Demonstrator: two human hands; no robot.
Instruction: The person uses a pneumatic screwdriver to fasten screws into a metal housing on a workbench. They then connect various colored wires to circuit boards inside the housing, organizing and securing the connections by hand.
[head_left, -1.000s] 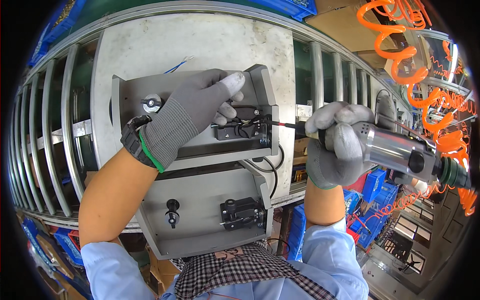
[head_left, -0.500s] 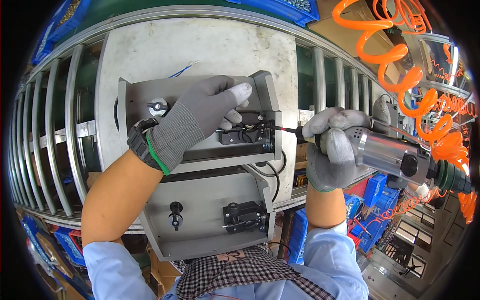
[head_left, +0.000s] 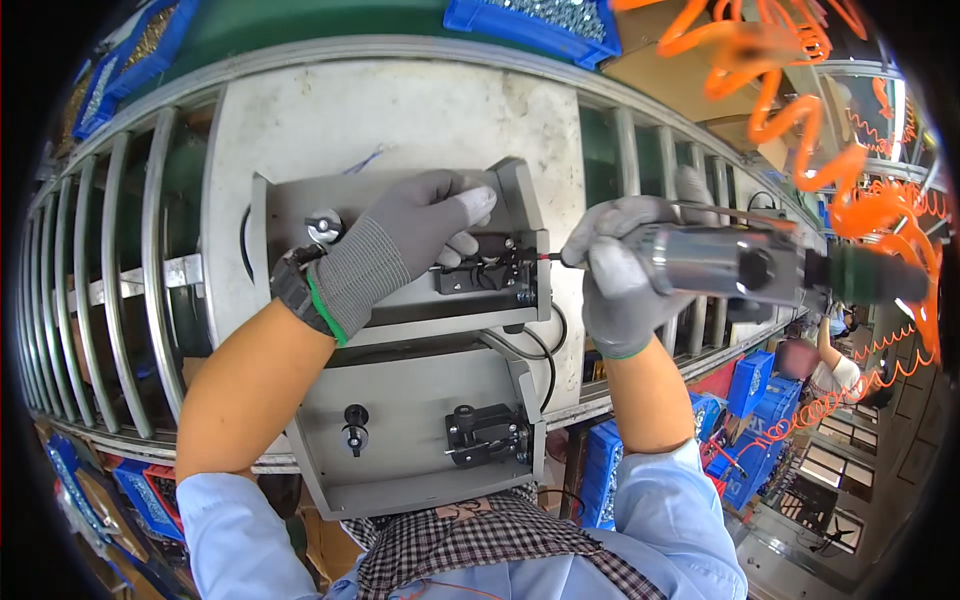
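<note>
Nearest the wearer, on the body side of both gloved hands, lies a gray housing (head_left: 385,415) bearing a black latch block (head_left: 480,432). Beyond it, the left hand (head_left: 430,220) reaches over a second housing (head_left: 420,323), fingers curled beside a black mechanism (head_left: 470,281); whether they grip anything cannot be told. The right hand (head_left: 622,275) is wrapped around a metallic power driver (head_left: 705,262), its slender bit (head_left: 557,257) directed leftward at the second housing's side wall. Past the hands extends a pale board (head_left: 400,110); farthest ahead stands a blue bin (head_left: 535,36) of small metal parts.
</note>
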